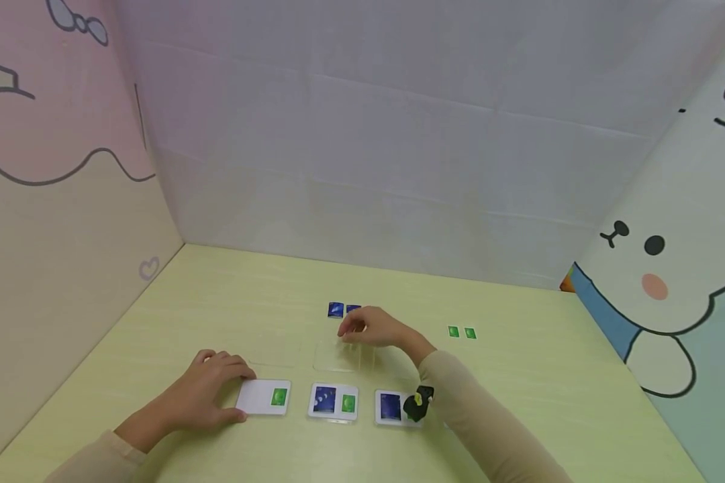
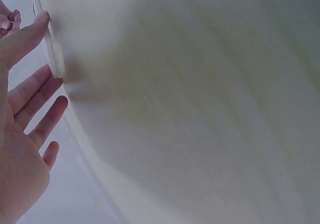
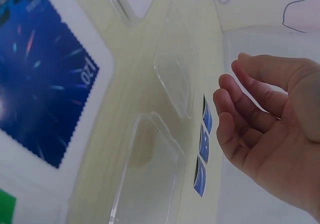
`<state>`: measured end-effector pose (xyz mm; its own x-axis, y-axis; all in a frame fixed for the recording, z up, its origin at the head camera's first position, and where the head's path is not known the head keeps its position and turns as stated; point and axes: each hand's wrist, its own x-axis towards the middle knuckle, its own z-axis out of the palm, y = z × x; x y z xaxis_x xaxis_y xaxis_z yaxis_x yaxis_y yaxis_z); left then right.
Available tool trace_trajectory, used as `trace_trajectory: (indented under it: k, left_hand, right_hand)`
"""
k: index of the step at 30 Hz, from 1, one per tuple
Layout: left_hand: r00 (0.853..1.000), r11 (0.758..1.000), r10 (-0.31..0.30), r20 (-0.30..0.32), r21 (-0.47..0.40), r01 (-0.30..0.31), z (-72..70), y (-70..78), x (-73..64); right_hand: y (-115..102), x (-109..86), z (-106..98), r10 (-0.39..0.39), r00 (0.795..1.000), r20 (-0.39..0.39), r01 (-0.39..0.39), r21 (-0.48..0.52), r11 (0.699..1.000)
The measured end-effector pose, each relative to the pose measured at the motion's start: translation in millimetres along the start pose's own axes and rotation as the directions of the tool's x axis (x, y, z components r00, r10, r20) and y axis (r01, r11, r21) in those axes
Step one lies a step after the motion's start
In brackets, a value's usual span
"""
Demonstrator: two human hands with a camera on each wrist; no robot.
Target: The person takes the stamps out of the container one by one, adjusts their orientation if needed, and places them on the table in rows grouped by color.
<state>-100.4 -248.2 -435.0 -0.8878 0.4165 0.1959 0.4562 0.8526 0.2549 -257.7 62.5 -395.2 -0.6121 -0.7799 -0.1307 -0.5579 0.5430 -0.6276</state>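
My left hand (image 1: 208, 392) grips a white card (image 1: 256, 396) with a green stamp at the left of a row, thumb at its near corner and fingertips at its far one. In the left wrist view the left hand (image 2: 30, 94) lies along the clear case's edge (image 2: 52, 49). My right hand (image 1: 371, 327) hovers over the clear plastic covers (image 1: 336, 359), near the blue stamps (image 1: 335, 310). From the right wrist, the right hand (image 3: 275, 114) has loosely bent fingers, with nothing visible between them. Three blue stamps (image 3: 204, 144) lie beyond its fingertips.
A middle card (image 1: 332, 402) and a right card (image 1: 390, 407) each carry a blue stamp and a green one. The right sleeve and a black wrist piece (image 1: 419, 404) partly cover the right card. Two small green stamps (image 1: 453, 331) lie at the right. Walls border the table.
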Motion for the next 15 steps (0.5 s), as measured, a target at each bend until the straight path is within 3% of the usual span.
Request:
trace_trajectory:
  k: [7,15]
  left_hand:
    - [1.0,1.0,-0.002,0.004,-0.003,0.002,-0.7,0.4,-1.2]
    - [1.0,1.0,-0.013,0.015,-0.014,0.013,-3.4,2.4,-1.6]
  right_hand:
    - [-7.5,-3.7,5.8,-0.05,0.999,-0.017,0.049,-0.038,0.998]
    - [-17.7,-7.0,14.7,-0.042,0.999,-0.008,0.041,-0.033,0.999]
